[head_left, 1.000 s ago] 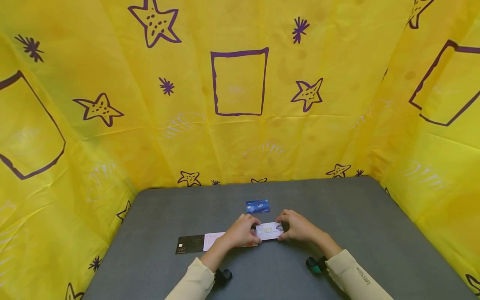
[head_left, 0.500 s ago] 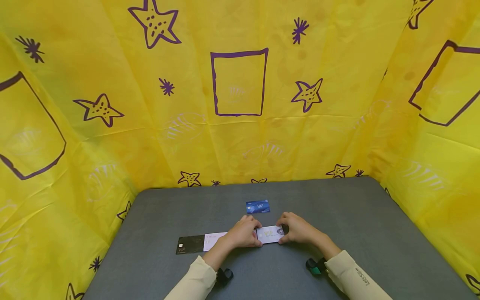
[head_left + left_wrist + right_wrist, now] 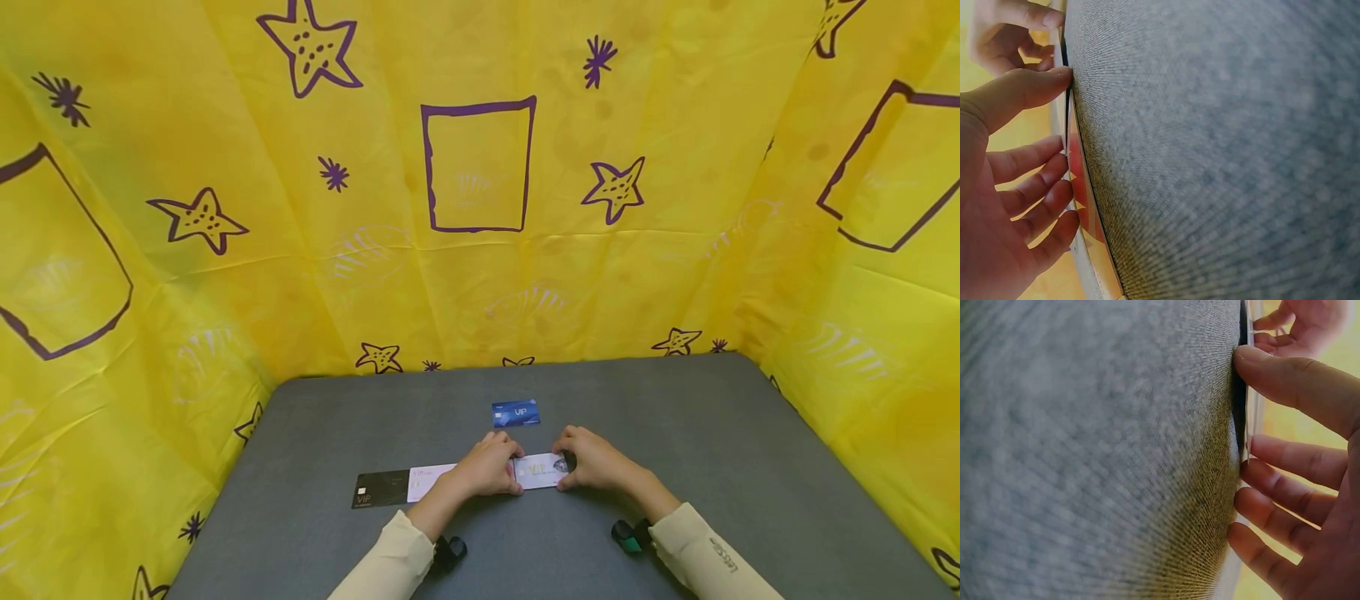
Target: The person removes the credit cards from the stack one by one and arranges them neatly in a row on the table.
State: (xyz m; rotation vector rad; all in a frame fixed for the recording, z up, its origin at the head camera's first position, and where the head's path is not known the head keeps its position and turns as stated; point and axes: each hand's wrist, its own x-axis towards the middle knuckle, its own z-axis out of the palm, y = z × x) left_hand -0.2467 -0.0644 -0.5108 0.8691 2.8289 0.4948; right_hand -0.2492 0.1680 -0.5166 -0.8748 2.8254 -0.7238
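A white VIP card (image 3: 538, 471) with gold lettering lies between both hands in the head view, close to the table. My left hand (image 3: 487, 464) pinches its left end, thumb at the near edge and fingers at the far edge. My right hand (image 3: 597, 462) holds the right end the same way. In the left wrist view, a red-and-orange card (image 3: 1079, 181) runs beside the left fingertips; the left hand hides it from the head camera. Further left, a pink card (image 3: 429, 482) meets a black VIP card (image 3: 380, 490) in one row.
Behind the hands a blue VIP card (image 3: 516, 412) lies flat on the grey table (image 3: 675, 417). Yellow cloth walls (image 3: 480, 292) with purple drawings stand around the back and sides. Dark straps with black-and-green pieces (image 3: 630, 536) sit at the wrists.
Both hands have brought the white card slightly toward the person, lower in the head view. The left hand now covers the red card there. The black, pink and blue cards have stayed put.
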